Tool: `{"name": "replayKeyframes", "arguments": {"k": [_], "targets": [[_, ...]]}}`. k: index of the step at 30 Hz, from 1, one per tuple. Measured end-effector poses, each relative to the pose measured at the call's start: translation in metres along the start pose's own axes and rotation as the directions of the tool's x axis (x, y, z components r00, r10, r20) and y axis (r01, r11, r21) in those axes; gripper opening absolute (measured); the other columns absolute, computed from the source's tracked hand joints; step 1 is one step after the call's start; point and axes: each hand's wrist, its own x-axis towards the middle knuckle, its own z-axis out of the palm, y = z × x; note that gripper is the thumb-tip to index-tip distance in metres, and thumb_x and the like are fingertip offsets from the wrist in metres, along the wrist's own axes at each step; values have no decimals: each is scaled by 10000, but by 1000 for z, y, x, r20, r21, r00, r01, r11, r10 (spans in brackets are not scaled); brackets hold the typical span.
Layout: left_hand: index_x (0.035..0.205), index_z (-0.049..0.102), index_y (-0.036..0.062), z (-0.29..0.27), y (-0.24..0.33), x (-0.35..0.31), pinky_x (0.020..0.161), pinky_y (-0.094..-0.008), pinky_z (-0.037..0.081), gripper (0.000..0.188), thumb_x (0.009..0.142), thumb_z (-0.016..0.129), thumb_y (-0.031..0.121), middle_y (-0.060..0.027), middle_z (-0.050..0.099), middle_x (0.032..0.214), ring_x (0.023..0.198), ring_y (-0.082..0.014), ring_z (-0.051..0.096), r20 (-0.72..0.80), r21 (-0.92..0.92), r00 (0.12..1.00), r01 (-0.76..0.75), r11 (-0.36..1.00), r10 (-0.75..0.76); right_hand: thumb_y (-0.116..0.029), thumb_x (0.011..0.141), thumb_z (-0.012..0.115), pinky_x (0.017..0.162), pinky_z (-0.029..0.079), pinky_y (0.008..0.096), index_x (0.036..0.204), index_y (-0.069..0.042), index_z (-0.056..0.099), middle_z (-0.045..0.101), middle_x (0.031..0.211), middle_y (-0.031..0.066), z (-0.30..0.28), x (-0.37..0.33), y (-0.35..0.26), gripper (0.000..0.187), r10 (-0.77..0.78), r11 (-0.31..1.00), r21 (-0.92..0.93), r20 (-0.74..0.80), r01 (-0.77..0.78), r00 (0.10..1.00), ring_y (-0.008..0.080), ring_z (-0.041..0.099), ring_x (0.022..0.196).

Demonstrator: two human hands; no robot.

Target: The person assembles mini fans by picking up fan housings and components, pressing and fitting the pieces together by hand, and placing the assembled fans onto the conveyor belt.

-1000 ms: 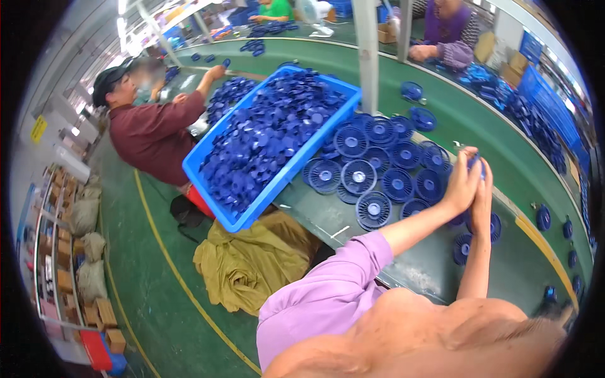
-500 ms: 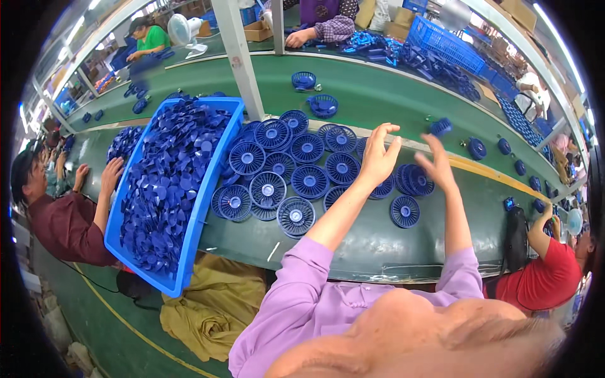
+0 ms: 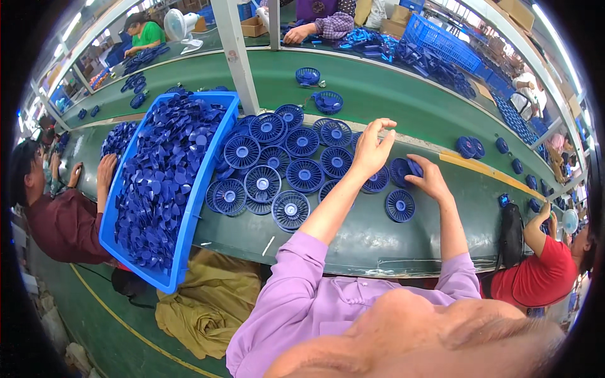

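My left hand [image 3: 374, 151] hovers over the far edge of the green workbench, its fingers stretched and the thumb apart, holding nothing. To its right, my right hand [image 3: 430, 179] closes its thumb and fingers on a blue round fan grille [image 3: 401, 171]; part of that piece is hidden by the fingers. One more grille [image 3: 400, 206] lies just in front of it on the bench. Left of my left forearm, many blue slotted grilles [image 3: 305, 175] are spread and partly stacked. The nearest one [image 3: 290, 210] lies close to that forearm.
A light-blue tub [image 3: 189, 233] heaped with small blue plastic pieces stands on the left. Beyond the bench, a green conveyor [image 3: 378, 88] carries blue grille parts. A white post [image 3: 234, 57] rises between them. Co-workers sit left and right; a black bag [image 3: 513, 233] is at the right.
My right hand has come down and left from over the bench's far edge to the grilles and taken hold of one. The parts beyond have shifted along the conveyor.
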Motion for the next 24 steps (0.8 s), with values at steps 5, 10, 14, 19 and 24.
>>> {"name": "replayKeyframes", "arguments": {"k": [5,10,14,19,24], "targets": [[1110,625,52,-20,5,3,867,-315,486,210,925,583,140,-88,631,1148,1026,-195,602,-19,20,999,-33,999,34,-229,701,820,891,503,375,1162,-11,645,683,1084,187,1,25,2,539,30,993,-111,12,-29,999,295,654,1039],[1015,644,50,-3,7,10,822,-349,514,169,868,590,117,-122,633,1045,955,-224,632,-84,-4,995,-47,999,47,-97,730,738,759,521,389,1080,-22,664,693,904,179,-13,46,25,366,-44,962,-270,-66,24,997,302,677,833],[1000,630,74,-10,8,13,778,-346,504,154,856,601,122,-113,603,1097,980,-232,611,-112,-13,992,-55,998,54,-3,813,629,800,531,337,1150,-19,647,693,1013,161,-20,103,38,337,-117,989,-101,-95,107,989,235,673,913],[996,610,61,-29,16,12,746,-352,499,143,871,601,131,-93,598,1072,960,-230,608,-179,-43,983,-52,998,44,-11,917,575,872,493,283,1238,26,590,637,1167,95,36,215,52,324,-153,841,517,-52,158,987,167,611,1013],[988,599,57,-31,18,16,783,-351,509,128,871,592,109,-75,589,1031,970,-198,583,-177,-83,984,-7,997,-8,18,910,561,878,488,268,1226,7,616,654,1175,100,96,305,75,321,-58,757,647,-78,95,995,167,625,1009]]}}
